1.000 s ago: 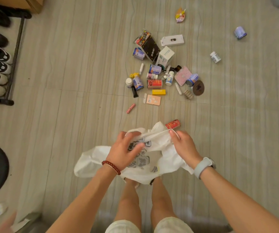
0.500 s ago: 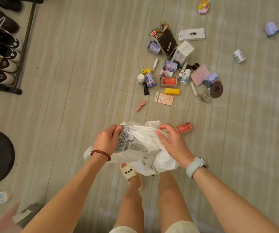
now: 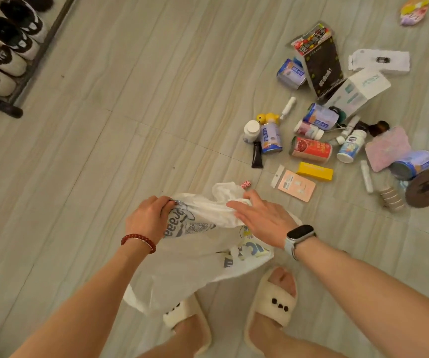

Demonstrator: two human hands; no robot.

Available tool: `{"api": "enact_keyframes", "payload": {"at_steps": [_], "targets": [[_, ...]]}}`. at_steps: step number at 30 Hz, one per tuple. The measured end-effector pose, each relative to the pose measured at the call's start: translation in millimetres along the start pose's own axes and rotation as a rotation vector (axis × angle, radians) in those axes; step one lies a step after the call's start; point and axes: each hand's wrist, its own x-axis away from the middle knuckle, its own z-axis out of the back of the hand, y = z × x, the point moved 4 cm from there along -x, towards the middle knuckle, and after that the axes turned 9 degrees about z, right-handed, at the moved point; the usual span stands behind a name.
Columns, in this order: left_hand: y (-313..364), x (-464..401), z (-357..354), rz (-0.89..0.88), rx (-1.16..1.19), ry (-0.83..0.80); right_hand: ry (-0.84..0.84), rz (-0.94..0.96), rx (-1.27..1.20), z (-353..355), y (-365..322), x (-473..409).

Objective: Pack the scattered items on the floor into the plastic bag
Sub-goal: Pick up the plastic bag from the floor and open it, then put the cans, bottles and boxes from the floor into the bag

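Down nearest us, 2 cream slippers (image 3: 273,303) stand on the floor (image 3: 130,125), and the white plastic bag (image 3: 203,254) hangs just above them, its lower part draped over the left foot. Our left hand (image 3: 148,220), with a red bead bracelet (image 3: 138,241) at the wrist, grips the bag's upper edge with curled fingers. Our right hand (image 3: 262,220), with a watch (image 3: 298,236) on its wrist, pinches the bunched top of the bag between thumb and forefinger while the other fingers lie fairly straight. Just beyond the bag's top, a small pink and white item (image 3: 245,184) peeks out. Farther right lie the scattered items: a peach card packet (image 3: 295,186), a yellow box (image 3: 314,171), a red can (image 3: 310,149), a black tube (image 3: 257,155), a white bottle (image 3: 350,146), a pink pouch (image 3: 386,148), a brown disc (image 3: 421,188), a black box (image 3: 320,65) and a white box (image 3: 358,89). At far left, 4 shoes sit on a dark rack (image 3: 27,73).
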Motion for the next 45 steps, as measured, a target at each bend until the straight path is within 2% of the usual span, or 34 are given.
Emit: {"api": "enact_keyframes", "payload": {"at_steps": [3,5,8,10,12,13,14,16,18,20,22,24,28,31,35,37,40,42,45], "targets": [[-40,-48,-46,-0.021,-0.021,0.075,0.015,0.066,0.071,-43,19,-62],[-61,-81,-70,0.048,-0.015,0.168,0.072,0.094,0.119,-66,30,-107],[-69,-121,-92,0.072,0.043,0.391,0.211,0.08,0.27,-85,47,-169],[-65,-133,-101,-0.044,0.025,0.608,0.252,0.062,0.351,-93,58,-199],[-54,-132,-111,-0.28,-0.034,0.768,0.265,0.05,0.4,-104,67,-216],[-47,-128,-118,-0.416,-0.075,0.796,0.263,0.031,0.401,-109,71,-220],[-40,-123,-125,-0.529,-0.121,0.781,0.258,-0.004,0.374,-111,74,-222],[-34,-119,-145,-0.6,-0.211,0.591,0.312,-0.022,0.342,-107,74,-212],[-37,-123,-162,-0.464,-0.265,0.291,0.415,0.115,0.506,-100,68,-196],[-36,-129,-171,-0.349,-0.294,0.161,0.424,0.302,0.651,-107,65,-179],[-34,-137,-183,-0.336,-0.351,0.093,0.33,0.384,0.675,-124,72,-165],[-37,-144,-194,-0.324,-0.367,0.018,0.135,0.309,0.635,-140,88,-159],[-57,-158,-207,-0.291,-0.445,-0.032,-0.15,0.153,0.46,-153,117,-159],[-74,-162,-205,-0.207,-0.457,-0.06,-0.158,0.157,0.487,-150,109,-169],[-92,-170,-185,-0.087,-0.457,-0.101,-0.044,0.241,0.434,-138,90,-192],[-93,-166,-168,-0.116,-0.342,-0.061,0.102,0.323,0.414,-122,78,-195],[-73,-149,-129,-0.275,0.029,0.21,0.366,0.392,0.279,-92,75,-184],[-49,-140,-103,-0.377,0.175,0.391,0.528,0.325,0.158,-69,82,-167],[15,-131,-70,-0.523,0.195,0.573,0.687,0.067,-0.024,-52,119,-138]]}}
